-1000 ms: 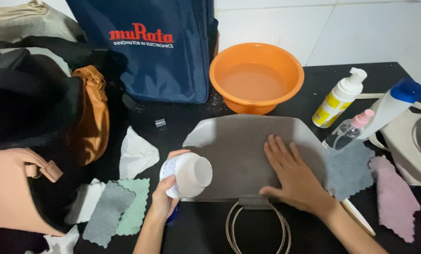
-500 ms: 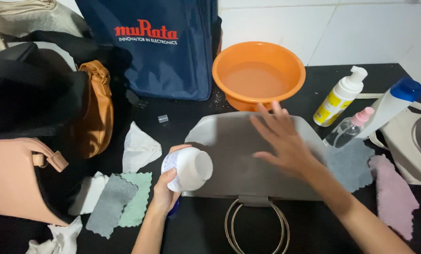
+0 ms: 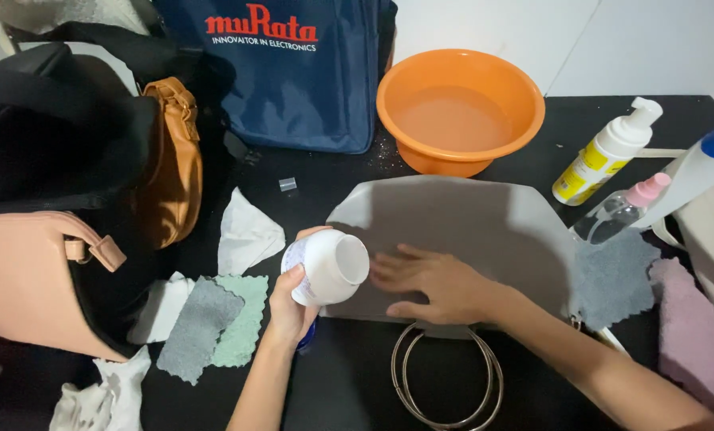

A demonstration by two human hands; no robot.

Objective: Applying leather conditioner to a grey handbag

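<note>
Two hands are busy on the black table (image 3: 357, 199). Left hand (image 3: 289, 299) grips a white jar (image 3: 329, 267), tipped sideways. Right hand (image 3: 437, 283) lies flat and open on the grey bag (image 3: 469, 223), fingers rubbing near its left edge.

An orange basin (image 3: 461, 108) of water, a navy tote (image 3: 293, 72) and cleaning cloths (image 3: 213, 327) lie around.

White jar (image 3: 329, 268), blue-printed label; yellow-labelled pump bottle (image 3: 604, 154) right

white jar (image 3: 329, 267), palm-flat grey bag (image 3: 469, 231)
</note>
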